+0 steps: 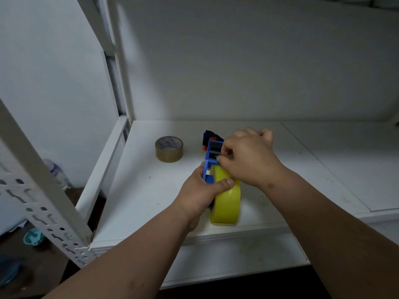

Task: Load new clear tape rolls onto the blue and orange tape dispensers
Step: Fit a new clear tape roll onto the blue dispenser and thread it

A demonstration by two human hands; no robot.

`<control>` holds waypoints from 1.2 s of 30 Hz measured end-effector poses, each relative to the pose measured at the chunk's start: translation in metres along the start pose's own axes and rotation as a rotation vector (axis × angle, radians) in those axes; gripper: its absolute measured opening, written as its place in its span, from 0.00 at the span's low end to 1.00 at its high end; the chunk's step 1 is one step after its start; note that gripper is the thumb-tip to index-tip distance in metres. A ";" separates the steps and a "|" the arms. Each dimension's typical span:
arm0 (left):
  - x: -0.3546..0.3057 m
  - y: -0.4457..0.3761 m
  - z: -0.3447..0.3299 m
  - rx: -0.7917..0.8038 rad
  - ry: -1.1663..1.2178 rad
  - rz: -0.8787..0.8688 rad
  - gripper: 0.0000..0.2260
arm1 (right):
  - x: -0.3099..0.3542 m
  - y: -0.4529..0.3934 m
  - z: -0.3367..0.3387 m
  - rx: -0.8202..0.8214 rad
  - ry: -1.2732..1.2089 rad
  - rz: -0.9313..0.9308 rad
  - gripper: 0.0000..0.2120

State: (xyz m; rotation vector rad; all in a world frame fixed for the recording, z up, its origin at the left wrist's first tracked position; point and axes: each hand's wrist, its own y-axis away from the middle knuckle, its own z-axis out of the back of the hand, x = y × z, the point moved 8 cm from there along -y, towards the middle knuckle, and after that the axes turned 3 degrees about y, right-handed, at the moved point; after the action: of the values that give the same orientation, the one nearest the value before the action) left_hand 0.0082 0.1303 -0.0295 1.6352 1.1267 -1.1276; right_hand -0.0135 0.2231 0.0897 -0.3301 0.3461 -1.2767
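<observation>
Two bare hands work on a blue tape dispenser (210,162) at the centre of a white shelf (151,190).

The left hand (203,190) grips the dispenser, thumb pressed on the yellowish tape roll (228,203) mounted in it. The right hand (248,156) curls over the dispenser's top, fingertips pinching at its front end. Just behind sits an orange dispenser (210,138), mostly hidden. A second, brownish roll (169,149) lies flat to the left, apart from both.

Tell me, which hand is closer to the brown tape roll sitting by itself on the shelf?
Left. The left hand grips the blue dispenser just right of the brown tape roll, apart from it. The right hand pinches at the dispenser's top, farther right.
</observation>
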 end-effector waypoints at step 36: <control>-0.001 0.000 0.004 -0.017 -0.084 0.113 0.24 | -0.014 -0.017 0.036 -0.103 -0.230 0.058 0.08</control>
State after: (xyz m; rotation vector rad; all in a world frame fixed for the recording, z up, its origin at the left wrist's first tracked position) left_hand 0.0070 0.1259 -0.0294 1.6027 0.9754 -1.1008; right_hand -0.0162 0.2337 0.1307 -0.5454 0.2242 -1.1527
